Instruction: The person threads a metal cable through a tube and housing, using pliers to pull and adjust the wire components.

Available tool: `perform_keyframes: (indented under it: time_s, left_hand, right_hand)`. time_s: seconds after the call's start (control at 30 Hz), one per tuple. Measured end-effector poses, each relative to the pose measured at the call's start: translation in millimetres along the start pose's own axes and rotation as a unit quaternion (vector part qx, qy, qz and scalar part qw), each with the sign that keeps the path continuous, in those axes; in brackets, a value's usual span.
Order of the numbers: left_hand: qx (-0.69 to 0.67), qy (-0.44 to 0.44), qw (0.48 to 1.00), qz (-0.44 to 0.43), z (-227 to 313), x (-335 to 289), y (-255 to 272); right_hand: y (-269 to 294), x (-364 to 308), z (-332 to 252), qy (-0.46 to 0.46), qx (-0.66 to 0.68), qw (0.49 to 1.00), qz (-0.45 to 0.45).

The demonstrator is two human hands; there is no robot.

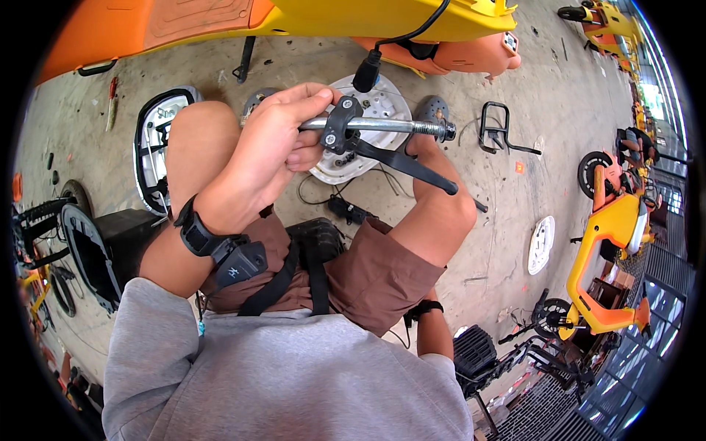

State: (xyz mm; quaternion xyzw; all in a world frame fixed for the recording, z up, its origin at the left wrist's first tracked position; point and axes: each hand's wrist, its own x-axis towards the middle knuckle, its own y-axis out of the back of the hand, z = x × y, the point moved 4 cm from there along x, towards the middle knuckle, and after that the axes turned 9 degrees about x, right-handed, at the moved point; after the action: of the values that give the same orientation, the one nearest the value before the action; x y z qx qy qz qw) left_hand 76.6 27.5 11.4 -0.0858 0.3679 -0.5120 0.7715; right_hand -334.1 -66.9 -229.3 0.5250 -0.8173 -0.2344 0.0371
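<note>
Metal axle rod [390, 126] with black brake lever [401, 163] clamped on it, upper centre of frame. Left hand [276, 143] grips rod's left end. Right hand hidden behind right knee, state can't tell. White hub disc [382, 103] just behind; yellow scooter [607, 242] far right.

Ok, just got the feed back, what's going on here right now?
A person sits on the concrete floor among orange-and-yellow bike parts. Their left hand grips a threaded metal rod that carries a black clamp with a brake lever, held up over the knees. The right hand is out of sight, low beside the right thigh; only its forearm shows. A round silver hub plate lies on the floor just beyond the rod.
</note>
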Motion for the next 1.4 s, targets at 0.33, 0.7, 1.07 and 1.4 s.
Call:
perform_keyframes:
  time_s: [0.33,0.7,1.07,1.4]
  left_hand:
    - [-0.019,0.005,1.0,0.021,-0.1,1.8,-0.7]
    - [-0.009,-0.018,1.0,0.019,-0.9,8.9,0.9]
    - [0.004,-0.069,0.994,-0.079,6.5,-5.3,2.1]
    - [0.012,-0.068,0.996,-0.062,8.6,-13.4,6.9]
  right_hand:
    - [-0.9,-23.7,31.5,-0.051,0.033,0.996,0.072]
    - [69.0,14.1,-57.6,0.165,0.119,0.978,0.037]
    - [75.8,-127.9,-314.0,0.215,-0.03,0.853,-0.475]
    - [34.1,-150.6,-316.7,0.269,-0.001,0.818,-0.509]
